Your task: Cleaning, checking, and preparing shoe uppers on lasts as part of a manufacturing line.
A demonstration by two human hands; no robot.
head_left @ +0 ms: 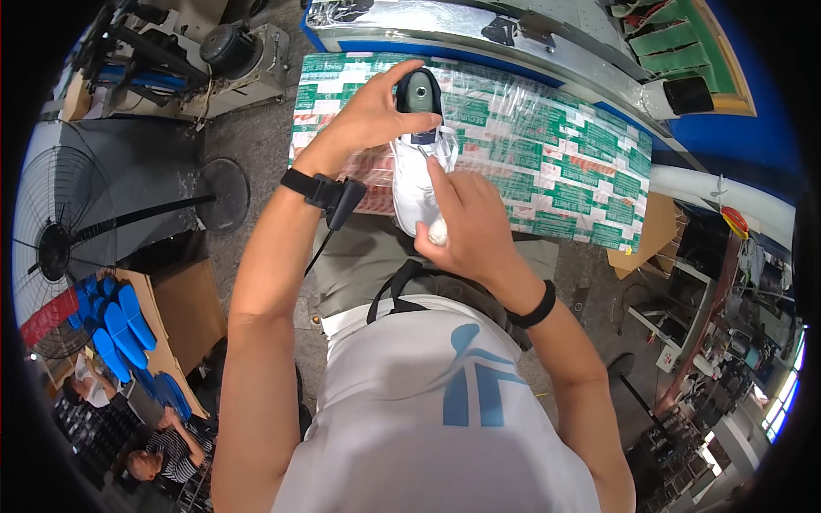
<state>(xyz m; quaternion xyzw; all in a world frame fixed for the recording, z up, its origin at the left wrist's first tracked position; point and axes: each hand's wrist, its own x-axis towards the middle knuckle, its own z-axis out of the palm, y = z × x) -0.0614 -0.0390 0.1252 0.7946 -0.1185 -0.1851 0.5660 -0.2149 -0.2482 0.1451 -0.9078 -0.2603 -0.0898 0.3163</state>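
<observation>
A white shoe (409, 186) with a dark collar and greenish insole lies lengthwise before me, its heel pointing away and its toe toward my body. My left hand (369, 111) is closed round the heel end, thumb across the opening and fingers along the far edge. Over the lace area, my right hand (475, 214) points its index finger along what looks like a thin metal tip. The whitish rounded end of this slim tool (437, 232) shows under the right palm; the fingers hide its middle. White laces (448, 141) lie loose beside the tongue.
Beneath the shoe is a work surface (564, 171) covered in green-and-white printed tape and clear film. A metal-edged machine or conveyor (462, 38) runs behind it. To the left stand a fan (56, 244) and a carton with blue insoles (128, 325); two people are farther off.
</observation>
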